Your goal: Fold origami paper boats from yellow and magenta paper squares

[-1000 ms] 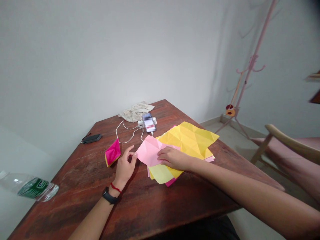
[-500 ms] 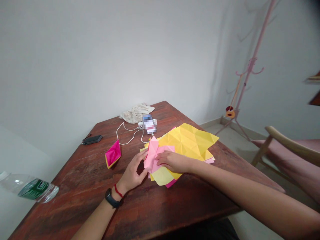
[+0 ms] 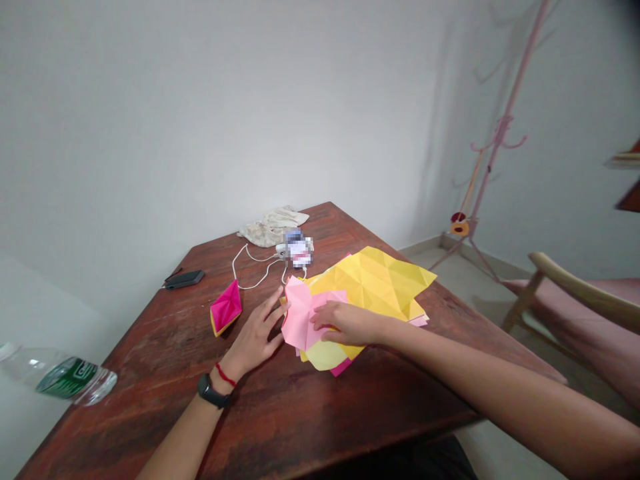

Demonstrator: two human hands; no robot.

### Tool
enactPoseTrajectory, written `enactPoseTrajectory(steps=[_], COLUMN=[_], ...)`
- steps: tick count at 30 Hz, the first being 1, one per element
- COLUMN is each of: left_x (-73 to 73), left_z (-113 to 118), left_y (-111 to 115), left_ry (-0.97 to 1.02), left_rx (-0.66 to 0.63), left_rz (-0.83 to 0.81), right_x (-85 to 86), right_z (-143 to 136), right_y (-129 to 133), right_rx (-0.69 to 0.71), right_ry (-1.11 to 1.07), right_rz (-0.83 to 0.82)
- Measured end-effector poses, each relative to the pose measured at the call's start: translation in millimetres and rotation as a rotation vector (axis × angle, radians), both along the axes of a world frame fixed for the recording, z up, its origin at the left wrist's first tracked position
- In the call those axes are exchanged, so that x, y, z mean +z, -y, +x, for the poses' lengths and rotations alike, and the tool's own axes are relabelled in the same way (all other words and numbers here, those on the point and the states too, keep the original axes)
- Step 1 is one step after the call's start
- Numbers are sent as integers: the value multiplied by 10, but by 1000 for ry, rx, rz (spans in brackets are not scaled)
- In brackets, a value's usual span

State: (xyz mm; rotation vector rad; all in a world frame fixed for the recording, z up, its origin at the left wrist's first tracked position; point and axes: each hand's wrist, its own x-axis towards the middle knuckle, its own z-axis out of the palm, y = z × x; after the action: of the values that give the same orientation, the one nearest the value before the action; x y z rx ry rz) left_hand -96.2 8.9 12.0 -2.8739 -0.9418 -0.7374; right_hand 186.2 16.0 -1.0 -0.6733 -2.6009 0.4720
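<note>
A creased sheet of pink origami paper (image 3: 299, 313) lies on a stack of coloured sheets near the table's middle. My left hand (image 3: 259, 333) is at its left edge, fingers apart, the fingertips touching or very near the paper. My right hand (image 3: 345, 321) rests on the right part of the pink sheet, its fingers bent and pressing down. Under and beyond it spreads yellow paper (image 3: 385, 280) with many triangular creases. Pale yellow paper (image 3: 323, 355) and a magenta corner stick out at the near side of the stack.
A folded magenta and yellow paper piece (image 3: 227, 308) stands left of my left hand. Farther off are a black phone-like device (image 3: 185, 279), a white cable (image 3: 255, 285), a blurred-out item (image 3: 299, 250) and a crumpled cloth (image 3: 273, 227). A water bottle (image 3: 65, 377) lies at the left edge.
The pink sheet's left part has opened out leftward and lies flatter. My left hand has shifted a little left, its fingers spreading. The right hand has stayed nearly in place.
</note>
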Motion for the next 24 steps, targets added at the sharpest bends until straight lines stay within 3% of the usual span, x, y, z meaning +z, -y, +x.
enactPoseTrajectory(steps=[10,24], left_x=[8,-70], left_z=[-43,233], left_y=[-46,97], left_ry=[72,135], left_rx=[49,-165], left_rz=[35,-336], right_x=[36,-9], right_z=[-2,0], right_y=[16,5], right_rx=[-18,-52], right_ry=[-47,-32], right_rz=[-9,-63])
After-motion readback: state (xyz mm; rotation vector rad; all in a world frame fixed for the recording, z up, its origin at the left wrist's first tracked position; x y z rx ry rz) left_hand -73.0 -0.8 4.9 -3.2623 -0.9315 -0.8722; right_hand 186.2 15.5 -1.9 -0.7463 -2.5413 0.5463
